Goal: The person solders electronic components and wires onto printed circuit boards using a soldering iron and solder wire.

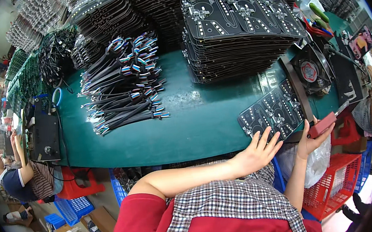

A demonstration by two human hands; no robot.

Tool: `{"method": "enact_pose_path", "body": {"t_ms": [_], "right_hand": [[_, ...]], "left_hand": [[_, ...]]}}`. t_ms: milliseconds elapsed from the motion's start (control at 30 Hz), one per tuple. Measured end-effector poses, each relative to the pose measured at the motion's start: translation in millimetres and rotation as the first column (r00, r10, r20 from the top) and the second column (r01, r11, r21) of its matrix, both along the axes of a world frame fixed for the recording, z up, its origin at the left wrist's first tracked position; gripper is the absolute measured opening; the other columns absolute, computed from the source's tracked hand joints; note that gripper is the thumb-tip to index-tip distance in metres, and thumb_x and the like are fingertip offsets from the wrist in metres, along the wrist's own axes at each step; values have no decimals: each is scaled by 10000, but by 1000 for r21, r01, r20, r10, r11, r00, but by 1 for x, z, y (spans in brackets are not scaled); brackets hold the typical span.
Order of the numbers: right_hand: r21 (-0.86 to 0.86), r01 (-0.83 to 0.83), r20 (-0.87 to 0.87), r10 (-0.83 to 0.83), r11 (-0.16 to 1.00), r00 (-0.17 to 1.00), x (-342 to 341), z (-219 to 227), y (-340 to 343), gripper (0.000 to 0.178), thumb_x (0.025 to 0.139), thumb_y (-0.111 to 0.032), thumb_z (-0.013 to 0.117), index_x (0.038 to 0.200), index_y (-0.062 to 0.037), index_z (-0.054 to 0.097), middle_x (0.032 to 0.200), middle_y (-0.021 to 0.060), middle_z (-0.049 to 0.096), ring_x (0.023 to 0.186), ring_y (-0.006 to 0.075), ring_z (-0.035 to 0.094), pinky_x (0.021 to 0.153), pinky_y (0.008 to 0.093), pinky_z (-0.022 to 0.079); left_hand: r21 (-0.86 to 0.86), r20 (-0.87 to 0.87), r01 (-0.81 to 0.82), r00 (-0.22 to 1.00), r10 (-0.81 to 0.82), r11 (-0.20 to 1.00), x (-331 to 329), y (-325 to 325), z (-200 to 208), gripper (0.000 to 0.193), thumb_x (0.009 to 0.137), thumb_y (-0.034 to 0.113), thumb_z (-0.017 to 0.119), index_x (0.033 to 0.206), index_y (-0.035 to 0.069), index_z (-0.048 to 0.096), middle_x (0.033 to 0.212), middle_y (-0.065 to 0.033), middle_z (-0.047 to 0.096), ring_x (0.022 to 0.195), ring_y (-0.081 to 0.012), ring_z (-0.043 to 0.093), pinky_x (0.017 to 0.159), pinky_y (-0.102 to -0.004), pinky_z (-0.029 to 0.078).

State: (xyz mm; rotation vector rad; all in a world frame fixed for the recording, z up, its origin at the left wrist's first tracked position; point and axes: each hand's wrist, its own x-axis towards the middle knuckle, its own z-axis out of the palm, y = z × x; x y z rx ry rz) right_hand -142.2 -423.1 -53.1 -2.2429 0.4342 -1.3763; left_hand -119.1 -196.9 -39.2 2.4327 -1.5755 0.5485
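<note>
Left hand (pixel 259 149): open, fingers spread, palm down, fingertips over the near edge of a black circuit board (pixel 270 112). Cannot tell whether they press on it. Right hand (pixel 309 142): closed round a red block (pixel 322 125), thumb on one side, fingers beneath, at the table's near edge.

Board lies flat but askew on the green table (pixel 184 137), by the near edge, right of the middle. A dark bar (pixel 297 89) runs along its right side; a black fan (pixel 310 70) stands just beyond.

Farther back, a tall stack of boards (pixel 238 48); left of it, a heap of black cables (pixel 121 93) with coloured wire ends. Black box (pixel 44 136) near the left edge.

Room: red crate (pixel 334 186) and clear bag (pixel 313 163) below the table edge, right; seated co-worker (pixel 21 178) at left.
</note>
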Motion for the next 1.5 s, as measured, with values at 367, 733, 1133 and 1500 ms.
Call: {"method": "enact_pose_path", "body": {"t_ms": [367,733,1133,1500], "right_hand": [[-30,29,59,-27,999,998,-35,12,-1,757,826,102,579,1407,23,99,1200,244,472,977,269,576,889,402,447],[200,-45,6,44,979,999,-80,30,37,411,890,33,488,1271,24,335,1027,109,542,900,154,563,830,294,430],[435,-243,-88,310,867,947,-118,66,62,425,820,-40,538,1212,23,387,1119,112,478,626,107,495,576,235,415],[818,-312,4,537,483,843,-153,73,90,620,836,-416,615,1155,68,395,1121,185,489,588,124,522,520,247,465]], "left_hand": [[-167,-288,-499,850,442,850,57,132,45,121,735,80,610,853,75,632,848,-109,635,818,-280,609,742,-379,477],[-114,-471,-599,735,488,793,88,228,50,236,701,46,688,922,20,611,918,-123,559,853,-307,550,745,-377,436],[-707,-448,-598,792,415,377,110,273,80,152,798,-103,574,907,-21,641,876,-84,609,783,-154,559,650,-223,452],[-236,-261,-49,965,-14,971,43,81,38,396,650,57,610,1043,59,652,852,-49,567,658,-157,525,521,-261,456]]}}
